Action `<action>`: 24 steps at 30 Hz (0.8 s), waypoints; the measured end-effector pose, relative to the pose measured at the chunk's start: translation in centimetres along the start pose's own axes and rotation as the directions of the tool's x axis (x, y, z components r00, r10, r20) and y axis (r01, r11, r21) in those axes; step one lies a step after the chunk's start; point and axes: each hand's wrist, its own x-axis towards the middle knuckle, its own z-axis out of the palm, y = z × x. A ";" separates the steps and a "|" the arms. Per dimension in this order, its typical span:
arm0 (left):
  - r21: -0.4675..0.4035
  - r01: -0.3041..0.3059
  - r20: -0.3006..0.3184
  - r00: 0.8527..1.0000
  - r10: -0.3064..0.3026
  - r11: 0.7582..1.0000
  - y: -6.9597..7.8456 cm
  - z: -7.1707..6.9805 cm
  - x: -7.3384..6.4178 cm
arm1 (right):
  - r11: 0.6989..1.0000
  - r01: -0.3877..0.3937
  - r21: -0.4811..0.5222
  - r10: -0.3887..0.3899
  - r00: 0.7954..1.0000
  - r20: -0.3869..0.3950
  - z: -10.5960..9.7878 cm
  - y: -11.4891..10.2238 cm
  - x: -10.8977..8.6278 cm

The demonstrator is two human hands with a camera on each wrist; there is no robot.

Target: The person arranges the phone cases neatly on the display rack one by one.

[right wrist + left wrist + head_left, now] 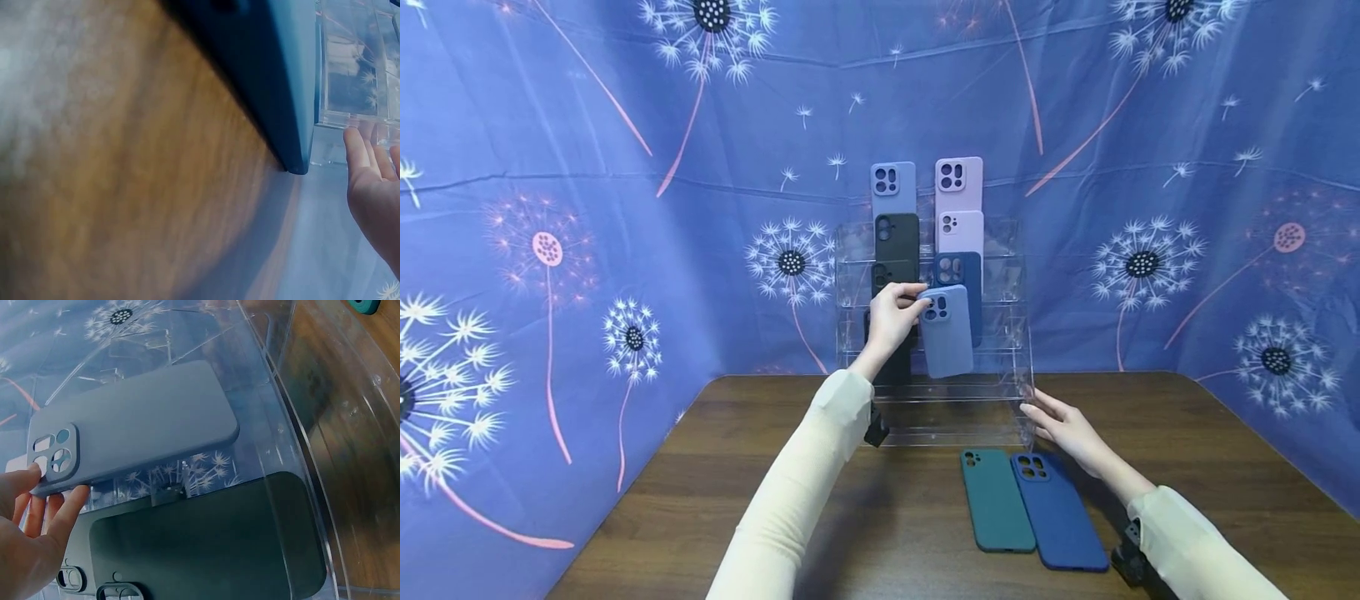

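My left hand (pixel 895 321) pinches a light blue phone case (pixel 949 333) by its upper corner, beside the camera cutouts. In the left wrist view the thumb lies at the cutouts of this case (pixel 144 422) and the fingers are beneath its edge. The case hangs slightly tilted in front of the clear tiered rack (pixel 1000 387), partly covering a dark blue case (pixel 970 292). My right hand (pixel 1067 429), fingers extended, touches the lower right side of the rack. In the right wrist view, the fingertips of this hand (pixel 375 187) meet the rack's clear edge.
Dark cases (pixel 897 237) and a light blue one (pixel 895 196) stand in the left column; two pink-lilac cases (pixel 958 196) top the right column. A green case (pixel 997 504) and a blue case (pixel 1063 517) lie on the wooden table (pixel 700 492). A patterned cloth (pixel 587 108) hangs behind.
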 end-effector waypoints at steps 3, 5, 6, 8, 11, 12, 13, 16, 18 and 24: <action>0.000 -0.009 -0.007 1.000 0.009 1.000 -0.3 0.6 0.0 | 1.000 -0.009 0.003 0.009 1.000 -0.005 0.0 0.0 -0.1; -0.005 -0.007 -0.012 1.000 0.007 1.000 -0.4 0.9 -0.1 | 1.000 -0.010 0.008 0.010 1.000 -0.005 0.1 0.1 -0.1; -0.007 -0.009 -0.016 1.000 0.009 1.000 -0.5 1.1 -0.1 | 1.000 -0.011 0.011 0.011 1.000 -0.007 0.1 0.1 -0.1; -0.006 -0.013 -0.017 1.000 0.013 1.000 -0.6 1.4 -0.2 | 1.000 -0.011 0.013 0.011 1.000 -0.010 0.1 0.0 -0.1; 0.012 -0.016 -0.007 1.000 0.016 1.000 -0.8 1.7 -0.4 | 1.000 -0.013 0.016 0.013 1.000 -0.004 0.1 0.0 -0.1; 0.016 -0.014 -0.002 1.000 0.014 1.000 -0.9 1.8 -0.5 | 1.000 -0.014 0.019 0.014 1.000 -0.003 0.1 0.0 0.0; 0.019 -0.011 0.002 1.000 0.011 1.000 -0.9 1.9 -0.6 | 1.000 -0.015 0.019 0.015 1.000 0.000 0.1 0.0 0.0; 0.026 -0.004 0.012 1.000 0.004 1.000 -1.2 2.2 -0.7 | 1.000 -0.012 0.025 0.012 1.000 0.003 0.2 0.1 -0.1; 0.021 -0.001 0.015 1.000 0.001 1.000 -1.4 2.3 -0.8 | 1.000 -0.006 0.027 0.006 1.000 -0.002 0.2 0.1 -0.1; -0.020 0.010 0.023 1.000 -0.010 1.000 -1.7 2.4 -0.6 | 1.000 -0.010 0.030 0.010 1.000 -0.010 0.0 -0.1 -0.1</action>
